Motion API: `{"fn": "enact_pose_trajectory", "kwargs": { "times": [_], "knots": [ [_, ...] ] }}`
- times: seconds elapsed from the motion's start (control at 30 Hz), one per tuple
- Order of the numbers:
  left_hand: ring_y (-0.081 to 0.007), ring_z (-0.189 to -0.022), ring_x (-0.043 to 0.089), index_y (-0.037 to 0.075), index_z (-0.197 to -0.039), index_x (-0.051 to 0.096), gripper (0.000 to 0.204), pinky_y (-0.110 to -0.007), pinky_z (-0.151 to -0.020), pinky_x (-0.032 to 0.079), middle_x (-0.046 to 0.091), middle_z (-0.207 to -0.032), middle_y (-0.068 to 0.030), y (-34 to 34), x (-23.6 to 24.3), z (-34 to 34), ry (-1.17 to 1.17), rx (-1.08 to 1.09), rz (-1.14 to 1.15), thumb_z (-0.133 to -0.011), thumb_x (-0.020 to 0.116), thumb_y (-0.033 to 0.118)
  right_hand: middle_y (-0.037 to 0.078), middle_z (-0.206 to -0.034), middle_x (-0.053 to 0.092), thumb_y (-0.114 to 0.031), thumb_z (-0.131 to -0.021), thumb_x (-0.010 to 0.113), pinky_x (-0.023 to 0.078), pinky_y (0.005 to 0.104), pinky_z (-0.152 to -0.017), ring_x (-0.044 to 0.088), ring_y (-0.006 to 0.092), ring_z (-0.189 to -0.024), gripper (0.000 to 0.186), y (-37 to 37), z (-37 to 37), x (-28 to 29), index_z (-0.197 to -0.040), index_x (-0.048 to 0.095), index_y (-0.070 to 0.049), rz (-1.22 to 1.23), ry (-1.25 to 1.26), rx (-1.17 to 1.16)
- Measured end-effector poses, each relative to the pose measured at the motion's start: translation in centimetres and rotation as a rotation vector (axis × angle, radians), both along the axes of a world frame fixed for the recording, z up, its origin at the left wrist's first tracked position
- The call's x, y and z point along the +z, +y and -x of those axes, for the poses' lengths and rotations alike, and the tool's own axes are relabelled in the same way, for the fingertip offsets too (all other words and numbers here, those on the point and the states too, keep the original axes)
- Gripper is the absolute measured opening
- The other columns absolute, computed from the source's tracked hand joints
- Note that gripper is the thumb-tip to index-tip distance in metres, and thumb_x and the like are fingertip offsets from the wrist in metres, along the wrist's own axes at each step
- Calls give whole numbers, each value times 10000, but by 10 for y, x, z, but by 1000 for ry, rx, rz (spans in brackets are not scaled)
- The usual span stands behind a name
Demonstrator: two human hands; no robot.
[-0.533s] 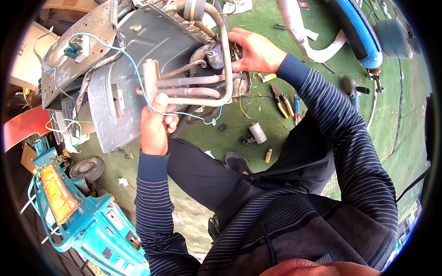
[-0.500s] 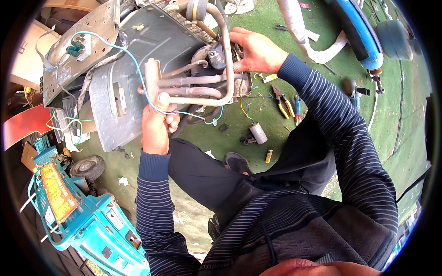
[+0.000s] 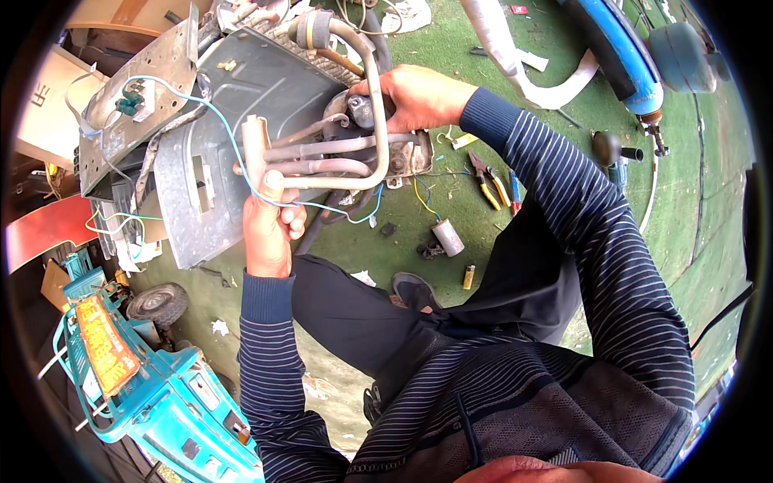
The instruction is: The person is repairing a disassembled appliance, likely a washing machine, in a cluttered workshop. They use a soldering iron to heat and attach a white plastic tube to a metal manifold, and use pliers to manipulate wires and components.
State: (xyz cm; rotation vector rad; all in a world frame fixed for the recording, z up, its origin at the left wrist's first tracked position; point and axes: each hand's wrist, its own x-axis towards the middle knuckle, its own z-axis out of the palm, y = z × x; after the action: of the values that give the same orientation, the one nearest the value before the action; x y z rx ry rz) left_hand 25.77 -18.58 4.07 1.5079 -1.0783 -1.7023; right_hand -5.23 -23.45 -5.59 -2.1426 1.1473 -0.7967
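A bent assembly of bare metal pipes (image 3: 326, 148) is fixed to a grey sheet-metal housing (image 3: 266, 68). My left hand (image 3: 270, 221) is closed round the near end of the pipes, thumb on top. A thin blue wire (image 3: 233, 133) loops over the pipes and past that thumb. Behind the outer pipe bend, my right hand (image 3: 423, 98) reaches in with thumb and fingers round a dark rounded part (image 3: 362, 113); some of its fingertips are hidden. Below it lies a dirty metal bracket (image 3: 407, 159) at the pipe ends.
On the green mat (image 3: 483, 310) lie pliers (image 3: 485, 181), a blue-and-red-handled tool (image 3: 515, 193), a silver cylinder with wires (image 3: 448, 238) and a yellow lighter (image 3: 469, 278). A blue gas cylinder (image 3: 620, 56) is at upper right. A turquoise plastic machine body (image 3: 177, 394) stands lower left.
My right hand has shifted left and down, from the outer pipe bend to further round the dark part. The pipes and my left hand have moved slightly left and down in view.
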Motion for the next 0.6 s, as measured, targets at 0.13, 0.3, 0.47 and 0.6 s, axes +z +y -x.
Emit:
{"fn": "enact_pose_trajectory", "kwargs": {
  "times": [0.13,0.3,0.47,0.6],
  "knots": [
    [-88,-540,465,69,-1051,596,453,-236,-443,323,468,-667,34,0,1,1,2,-12,-1,-1020,647,517,186,-841,721,-348,-759,863,579,435,-753,706,373,-750,716,0,-1,2,-1373,628,-62,-67,-74,53],
    [-87,-552,466,73,-1025,593,455,-236,-448,322,471,-679,34,0,1,0,-17,-14,17,-1013,652,524,137,-785,706,-275,-750,863,561,387,-704,672,245,-680,623,-2,-4,2,-1306,682,-60,-106,-248,60],
    [-84,-558,474,77,-1020,600,443,-230,-455,321,473,-678,34,-4,5,2,-52,-45,13,-1014,654,517,52,-736,635,-190,-763,835,522,298,-664,564,88,-666,663,0,2,-1,-1372,634,-23,-150,-253,37],
    [-85,-554,476,75,-1058,596,443,-229,-455,324,476,-677,32,-1,0,-3,-21,-45,9,-1015,656,511,-12,-1036,704,-88,-853,874,553,247,-875,615,52,-953,738,4,24,8,-1501,525,-30,-451,-693,29]
  ]
}}
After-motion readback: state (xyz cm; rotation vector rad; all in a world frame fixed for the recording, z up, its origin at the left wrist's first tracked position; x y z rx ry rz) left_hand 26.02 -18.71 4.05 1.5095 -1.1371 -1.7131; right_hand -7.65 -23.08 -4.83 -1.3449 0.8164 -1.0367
